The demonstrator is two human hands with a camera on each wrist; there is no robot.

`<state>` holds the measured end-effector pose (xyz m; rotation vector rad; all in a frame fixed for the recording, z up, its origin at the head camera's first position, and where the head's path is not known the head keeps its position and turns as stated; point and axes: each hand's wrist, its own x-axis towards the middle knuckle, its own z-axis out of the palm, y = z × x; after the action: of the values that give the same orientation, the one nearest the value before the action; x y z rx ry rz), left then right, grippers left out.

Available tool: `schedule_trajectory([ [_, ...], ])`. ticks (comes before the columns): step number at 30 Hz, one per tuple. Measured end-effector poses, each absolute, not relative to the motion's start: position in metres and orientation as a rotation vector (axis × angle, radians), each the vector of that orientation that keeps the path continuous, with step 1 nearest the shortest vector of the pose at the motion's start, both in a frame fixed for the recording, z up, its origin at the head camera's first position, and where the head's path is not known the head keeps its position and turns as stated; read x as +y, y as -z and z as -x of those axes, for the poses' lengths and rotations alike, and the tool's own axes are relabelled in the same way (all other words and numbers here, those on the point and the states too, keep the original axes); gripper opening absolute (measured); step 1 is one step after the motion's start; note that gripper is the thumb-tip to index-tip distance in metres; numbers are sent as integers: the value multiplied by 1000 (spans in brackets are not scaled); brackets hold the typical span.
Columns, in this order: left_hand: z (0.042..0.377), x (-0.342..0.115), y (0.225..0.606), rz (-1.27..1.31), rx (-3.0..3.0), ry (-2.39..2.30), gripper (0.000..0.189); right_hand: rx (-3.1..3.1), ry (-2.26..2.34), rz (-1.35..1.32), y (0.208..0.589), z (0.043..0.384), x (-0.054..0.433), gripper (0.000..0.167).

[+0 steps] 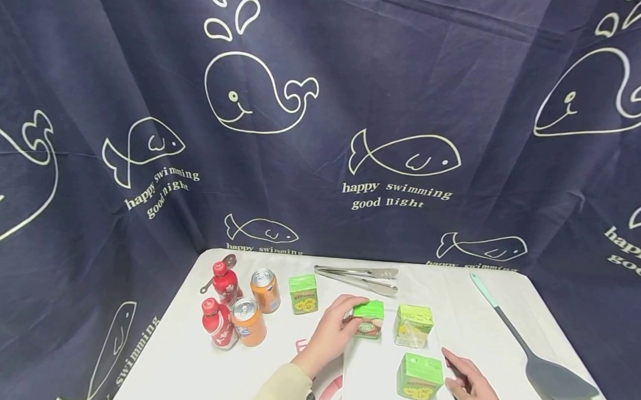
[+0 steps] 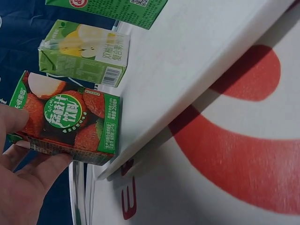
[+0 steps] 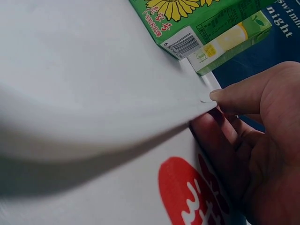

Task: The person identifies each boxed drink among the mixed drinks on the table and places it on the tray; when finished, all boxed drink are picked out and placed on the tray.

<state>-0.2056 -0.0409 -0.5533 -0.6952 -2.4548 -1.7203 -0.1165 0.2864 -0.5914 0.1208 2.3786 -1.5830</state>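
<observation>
My left hand (image 1: 334,333) grips a litchi juice box (image 1: 368,321) between thumb and fingers. In the left wrist view this box (image 2: 70,117) stands near the edge of a white board (image 2: 206,51). At the board's right edge my right hand (image 1: 472,387) pinches it, thumb on top and fingers beneath, as the right wrist view shows. A lighter green juice box with a yellow fruit picture (image 1: 413,326) stands right of the litchi one. Closer to the right hand is a green juice box with yellow flowers (image 1: 419,377).
Another flower-printed juice box (image 1: 302,295) stands left of metal tongs (image 1: 360,278). Two orange cans (image 1: 249,323), two red bottles (image 1: 219,324) and a dark spoon (image 1: 229,260) crowd the left side. A spatula (image 1: 554,377) lies on the right; dark cloth (image 1: 324,105) hangs behind the white table (image 1: 157,372).
</observation>
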Motion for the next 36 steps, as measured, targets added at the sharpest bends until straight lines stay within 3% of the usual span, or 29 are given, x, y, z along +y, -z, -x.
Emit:
schedule_trajectory([
  [36,219,-33,557,714,-2490,1682,44,2385,1557,-175,593,119,286,61],
])
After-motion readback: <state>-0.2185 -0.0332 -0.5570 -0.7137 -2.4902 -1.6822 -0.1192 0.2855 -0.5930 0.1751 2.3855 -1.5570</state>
